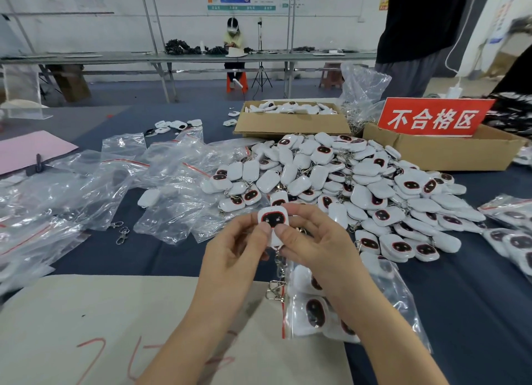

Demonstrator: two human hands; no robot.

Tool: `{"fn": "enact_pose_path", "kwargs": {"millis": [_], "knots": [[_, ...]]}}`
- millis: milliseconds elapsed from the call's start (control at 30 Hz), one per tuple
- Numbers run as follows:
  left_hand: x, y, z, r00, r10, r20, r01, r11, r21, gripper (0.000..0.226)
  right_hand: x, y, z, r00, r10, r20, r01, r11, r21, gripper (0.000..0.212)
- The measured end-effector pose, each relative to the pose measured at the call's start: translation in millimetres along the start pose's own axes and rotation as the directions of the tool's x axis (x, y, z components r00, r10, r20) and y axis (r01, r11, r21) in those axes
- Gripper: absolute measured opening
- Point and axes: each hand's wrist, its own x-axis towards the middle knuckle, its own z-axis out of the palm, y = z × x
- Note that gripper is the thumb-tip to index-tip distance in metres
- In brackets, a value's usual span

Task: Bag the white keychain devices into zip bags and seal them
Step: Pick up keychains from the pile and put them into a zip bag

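Both my hands hold one white keychain device (272, 219) with a dark, red-rimmed face, above the table's front middle. My left hand (233, 252) pinches its left side and my right hand (313, 240) pinches its right side, thumbs on its lower face. Its metal chain and clasp (277, 284) hang below. Under my right wrist lies a zip bag (339, 307) holding several devices. A big pile of loose devices (359, 188) spreads behind my hands. Empty zip bags (121, 180) with red strips lie to the left.
Two cardboard boxes stand at the back: one (290, 124) full of devices, one (443, 151) with a red sign (431, 116). Filled bags (512, 229) lie at the right edge. A beige sheet (115, 321) covers the near table; a pink sheet (28, 148) lies far left. People are behind.
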Motion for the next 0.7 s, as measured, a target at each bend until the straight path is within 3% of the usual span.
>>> {"fn": "enact_pose_path", "kwargs": {"millis": [167, 433, 700], "knots": [[-0.6, -2.4, -2.2, 0.999, 0.022, -0.039, -0.020, 0.998, 0.058, 0.022, 0.3, -1.0, 0.2, 0.999, 0.033, 0.020, -0.034, 0.997, 0.063, 0.012], [0.0, -2.5, -0.7, 0.999, 0.005, -0.052, -0.001, 0.997, 0.076, 0.014, 0.6, 1.1, 2.7, 1.000, 0.019, 0.024, -0.019, 1.000, 0.002, 0.024], [-0.1, -4.1, -0.8, 0.997, 0.034, -0.064, -0.028, 0.996, 0.090, 0.019, 0.7, 1.4, 2.8, 1.000, 0.017, 0.009, -0.017, 0.999, -0.027, 0.016]]}}
